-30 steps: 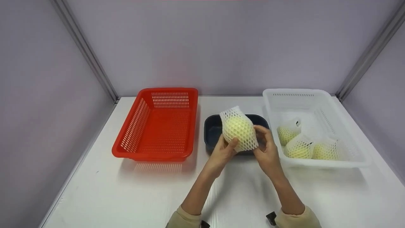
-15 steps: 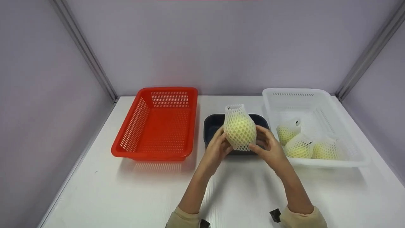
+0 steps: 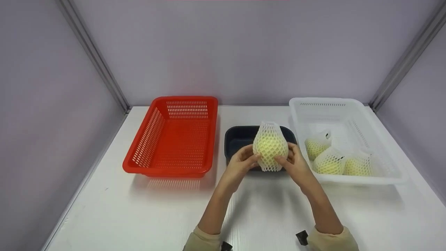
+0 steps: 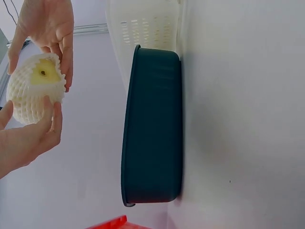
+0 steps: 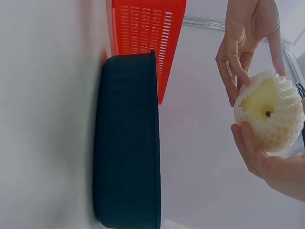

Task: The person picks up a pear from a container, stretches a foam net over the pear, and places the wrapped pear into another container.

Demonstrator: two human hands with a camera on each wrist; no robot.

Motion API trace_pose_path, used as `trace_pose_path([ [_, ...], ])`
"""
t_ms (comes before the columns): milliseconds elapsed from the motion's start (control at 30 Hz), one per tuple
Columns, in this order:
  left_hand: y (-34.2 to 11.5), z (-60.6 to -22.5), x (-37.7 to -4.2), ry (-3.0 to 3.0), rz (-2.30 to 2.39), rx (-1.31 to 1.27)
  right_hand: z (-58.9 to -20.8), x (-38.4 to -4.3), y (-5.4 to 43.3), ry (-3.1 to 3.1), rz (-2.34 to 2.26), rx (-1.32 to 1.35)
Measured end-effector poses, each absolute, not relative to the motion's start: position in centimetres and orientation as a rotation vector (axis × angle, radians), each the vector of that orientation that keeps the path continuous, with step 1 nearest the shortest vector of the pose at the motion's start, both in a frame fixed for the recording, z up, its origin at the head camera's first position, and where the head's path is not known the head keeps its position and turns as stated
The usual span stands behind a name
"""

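Observation:
Both hands hold a pale yellow fruit in a white foam net sleeve, raised above a dark blue rectangular tub. My left hand grips its left side, thumb on the near face. On the opposite side, my right hand grips it with the thumb also in front. The wrist views look up at the sleeve's open lower end, where bare yellow skin and a small dark spot on the fruit show. Both hands appear in the right wrist view around the fruit. Some fingers are hidden behind it.
A red plastic basket stands left of the tub, with nothing visible in it. On the right, a white basket holds several net-wrapped yellow fruits. White table lies in front; grey panels enclose the back and sides.
The fruit has turned from a tilt to nearly upright and shifted slightly right. Both hands have changed their hold on it; the right thumb now lies on its front. The baskets stay put.

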State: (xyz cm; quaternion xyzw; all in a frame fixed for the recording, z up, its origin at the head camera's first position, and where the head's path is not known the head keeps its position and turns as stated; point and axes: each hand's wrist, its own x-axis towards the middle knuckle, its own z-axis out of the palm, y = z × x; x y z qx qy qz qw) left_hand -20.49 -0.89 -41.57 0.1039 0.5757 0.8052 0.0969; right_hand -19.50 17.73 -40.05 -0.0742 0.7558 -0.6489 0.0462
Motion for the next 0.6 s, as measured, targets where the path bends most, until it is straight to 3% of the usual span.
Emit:
trace_pose_path([
  [600,-0.67,-42.07,-20.43,1.674,2.382,0.240,-40.00,-19.43,17.83,2.385,-1.866,-0.176],
])
